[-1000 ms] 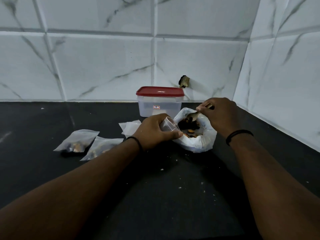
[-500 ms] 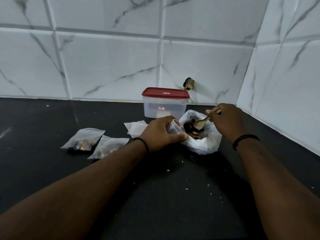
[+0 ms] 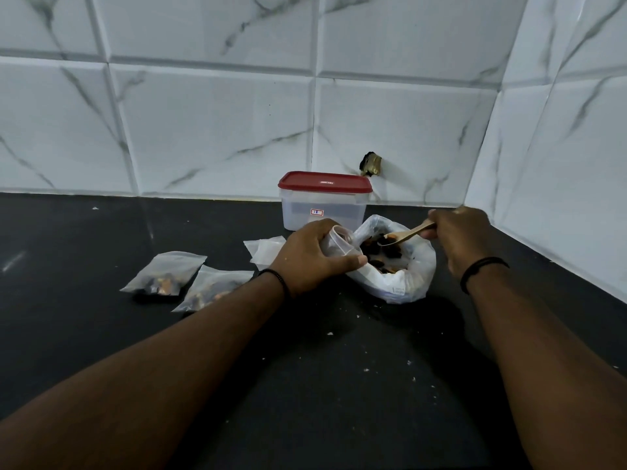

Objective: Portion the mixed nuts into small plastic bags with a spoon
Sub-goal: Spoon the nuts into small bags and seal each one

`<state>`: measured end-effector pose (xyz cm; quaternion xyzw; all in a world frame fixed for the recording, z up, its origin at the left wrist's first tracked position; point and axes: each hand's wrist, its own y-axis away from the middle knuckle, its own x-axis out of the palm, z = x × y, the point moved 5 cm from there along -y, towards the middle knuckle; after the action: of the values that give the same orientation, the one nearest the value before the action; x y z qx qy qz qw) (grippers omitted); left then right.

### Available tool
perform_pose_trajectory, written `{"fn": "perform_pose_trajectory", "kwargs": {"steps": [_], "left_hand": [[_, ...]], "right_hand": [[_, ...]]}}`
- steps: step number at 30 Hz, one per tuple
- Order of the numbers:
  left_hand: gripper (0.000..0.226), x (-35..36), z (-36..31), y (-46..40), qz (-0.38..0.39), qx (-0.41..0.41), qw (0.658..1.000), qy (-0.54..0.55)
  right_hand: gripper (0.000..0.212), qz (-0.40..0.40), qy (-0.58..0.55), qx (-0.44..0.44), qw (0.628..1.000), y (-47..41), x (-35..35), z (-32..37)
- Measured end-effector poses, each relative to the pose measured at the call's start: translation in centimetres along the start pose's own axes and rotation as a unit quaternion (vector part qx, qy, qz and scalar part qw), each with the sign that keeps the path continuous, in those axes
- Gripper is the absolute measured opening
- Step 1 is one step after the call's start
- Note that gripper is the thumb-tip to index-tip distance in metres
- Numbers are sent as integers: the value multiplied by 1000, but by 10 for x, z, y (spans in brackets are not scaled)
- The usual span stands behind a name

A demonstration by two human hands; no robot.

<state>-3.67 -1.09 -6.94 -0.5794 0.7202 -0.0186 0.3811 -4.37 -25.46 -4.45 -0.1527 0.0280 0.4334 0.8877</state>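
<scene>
Two filled bags done, third portion in progress w/ spoon over the nut bag.
Filled bags (image 3: 164, 274) lie at 9 o'clock on tabletop (image 3: 101, 232); spare bags (image 3: 264, 249) just beside left hand (image 3: 310, 257), fingers curled round an open small bag (image 3: 339, 240): thin, floppy, slippery, so grip near the mouth. Mixed nuts (image 3: 381, 254) sit in white bag (image 3: 397, 283), 3 o'clock of it; right hand (image 3: 458, 235) pinches light, stiff spoon (image 3: 405, 235) by handle end.

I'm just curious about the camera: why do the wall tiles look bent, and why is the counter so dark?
Head view: the wide-angle lens bows the wall tiles near the edges; the light is dim, so the black counter swallows detail; the nuts in the white bag show only as dark shapes; both filled small bags look hazy.
</scene>
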Motion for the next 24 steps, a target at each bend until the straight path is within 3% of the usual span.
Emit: {"fn": "perform_pose_trajectory", "kwargs": {"steps": [5,12,16,20,22,24], "left_hand": [[48,-4,2,0,-25,-6,1000,-13],[57,-4,3,0,-28,-19,999,-10],[54,-5,2,1,-30,-31,999,5],[44,-6,3,0,-43,-44,998,24],[47,-6,4,0,-44,-47,998,24],[48,-6,5,0,-42,-48,998,21]], "right_hand": [[19,-4,-26,-24,999,10,-2,16],[17,99,-113,3,989,27,18,34],[21,163,-44,-139,976,48,31,55],[17,202,40,-320,925,62,34,74],[16,208,61,-345,913,64,33,76],[16,208,25,-306,929,64,32,75]]}}
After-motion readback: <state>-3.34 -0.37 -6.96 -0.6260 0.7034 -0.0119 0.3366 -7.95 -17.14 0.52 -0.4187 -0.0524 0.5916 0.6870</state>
